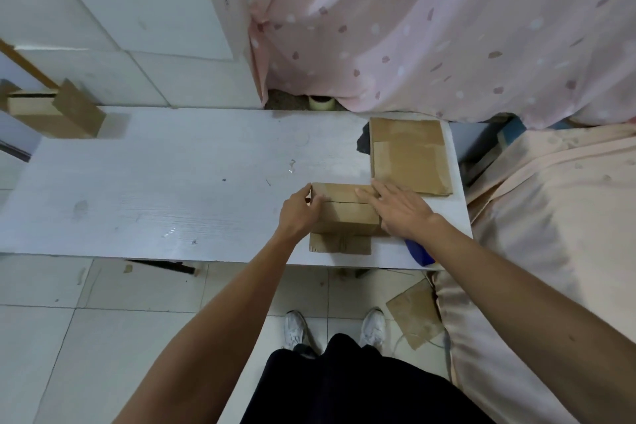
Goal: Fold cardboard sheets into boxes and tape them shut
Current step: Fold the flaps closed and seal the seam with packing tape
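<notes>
Cardboard box [344,213] is at flap-closing: left hand [298,213] pinches its left end, right hand [401,212] presses the top flat-fingered; sealing probably needs the far tape roll [321,102].

The box [344,213] before me was matt brown cardboard. The flat cardboard sheets [409,155] bore glossy strips of clear tape. My tabletop [155,182] was white with faint wood grain and a slight sheen. The curtain [447,27] was soft pink cloth, the floor tiles [69,337] smooth and glazed.

Table [155,182] lies bare left of the box [344,213]; flat cardboard [409,155] crowds its right
</notes>
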